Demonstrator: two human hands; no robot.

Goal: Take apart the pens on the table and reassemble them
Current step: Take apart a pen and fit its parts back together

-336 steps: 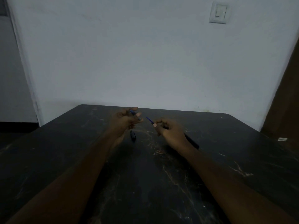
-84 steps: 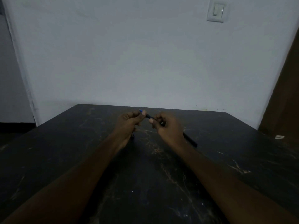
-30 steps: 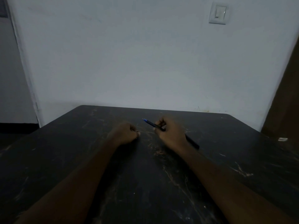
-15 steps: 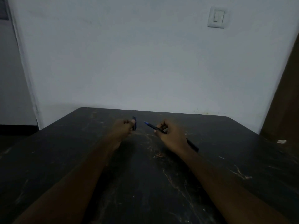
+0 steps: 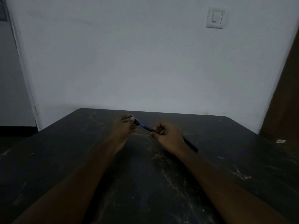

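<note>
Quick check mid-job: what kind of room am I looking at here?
Probably a plain, dimly lit room in a home or small office. A dark marble-patterned tabletop stands before a bare white painted wall with a white rocker light switch, and a brown wooden door or panel shows at the right.

The dark stone-look table top point(image 5: 145, 183) before you is smooth with a dull sheen, veined and scuffed pale. Your slim dark pen with blue tip point(image 5: 148, 128) and short dark pen cap point(image 5: 135, 121) look like smooth plastic. Far white wall point(image 5: 129, 62): matt paint. White rocker switch point(image 5: 215, 17): glossy plastic. Brown door at right point(image 5: 288, 94): matt wood.
</note>
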